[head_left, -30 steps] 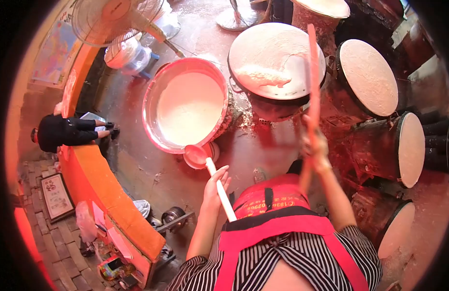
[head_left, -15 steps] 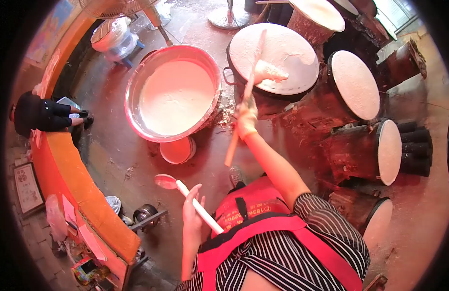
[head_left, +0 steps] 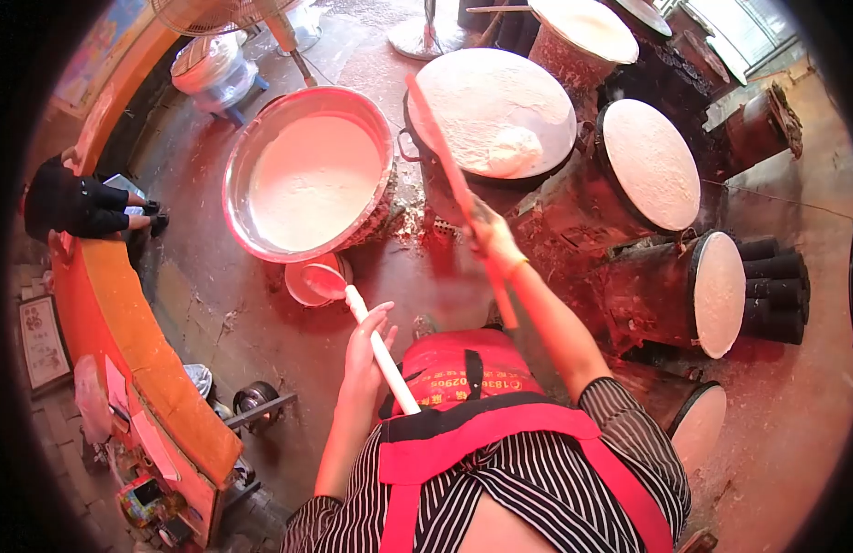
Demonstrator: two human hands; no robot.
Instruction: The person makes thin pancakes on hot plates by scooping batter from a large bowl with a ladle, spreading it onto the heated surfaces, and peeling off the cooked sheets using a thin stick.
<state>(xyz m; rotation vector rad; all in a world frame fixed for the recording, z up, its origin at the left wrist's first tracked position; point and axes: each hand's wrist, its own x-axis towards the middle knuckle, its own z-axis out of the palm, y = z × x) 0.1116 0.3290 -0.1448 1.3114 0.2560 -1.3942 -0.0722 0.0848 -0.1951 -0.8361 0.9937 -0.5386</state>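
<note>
My left hand (head_left: 364, 348) holds a ladle (head_left: 382, 358) by its white handle, the bowl end pointing away over a small bucket (head_left: 297, 288). My right hand (head_left: 491, 241) is closed round a long flat wooden stick (head_left: 447, 157), whose far end crosses the left edge of a round griddle (head_left: 560, 115). White batter (head_left: 482, 83) covers most of that griddle, and a thicker lump (head_left: 516, 150) lies near its front edge. To the left, a large metal basin (head_left: 235, 217) contains pale batter (head_left: 316, 175).
More batter-covered round griddles (head_left: 651, 164) on drum-like stoves curve round my right side. An orange counter (head_left: 159, 341) runs along the left, where another person (head_left: 71, 203) bends over. A fan (head_left: 214, 11) and a plastic-wrapped tub (head_left: 210, 69) stand at the back.
The stick has swung left, away from the batter lump, which now rests on the griddle. More of the griddle is coated. The ladle's bowl has moved up to the bucket.
</note>
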